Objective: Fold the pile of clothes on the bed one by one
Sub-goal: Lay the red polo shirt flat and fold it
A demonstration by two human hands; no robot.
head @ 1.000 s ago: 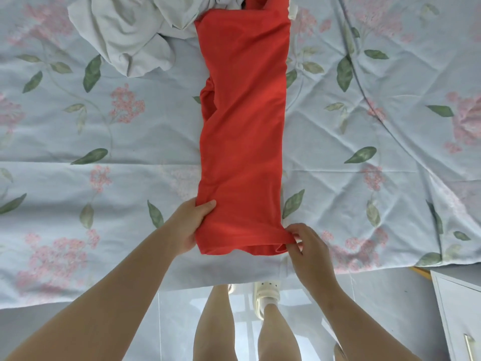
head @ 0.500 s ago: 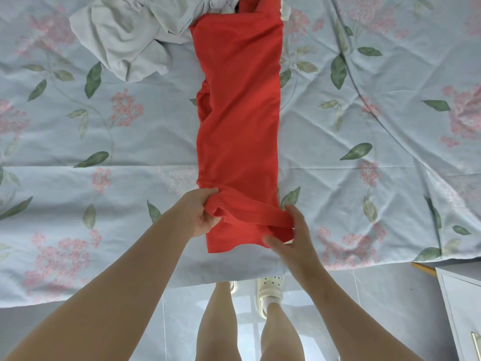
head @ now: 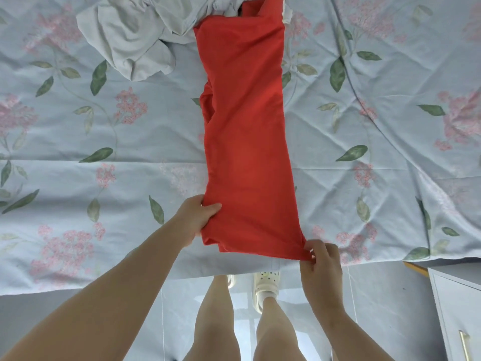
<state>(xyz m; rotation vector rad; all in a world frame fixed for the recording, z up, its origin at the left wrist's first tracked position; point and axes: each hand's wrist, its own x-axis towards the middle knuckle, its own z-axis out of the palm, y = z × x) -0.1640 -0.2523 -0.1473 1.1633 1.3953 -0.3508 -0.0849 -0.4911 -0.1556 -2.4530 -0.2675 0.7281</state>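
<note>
Above, far end of red garment [head: 244,126] seemingly under grey pile [head: 130,40], frame-cropped.

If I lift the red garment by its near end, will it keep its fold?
Probably not: the red garment looks thin and floppy, puckering along its left edge. Likely light: the right hand pinches one corner taut, the left hand grips the other.
</note>
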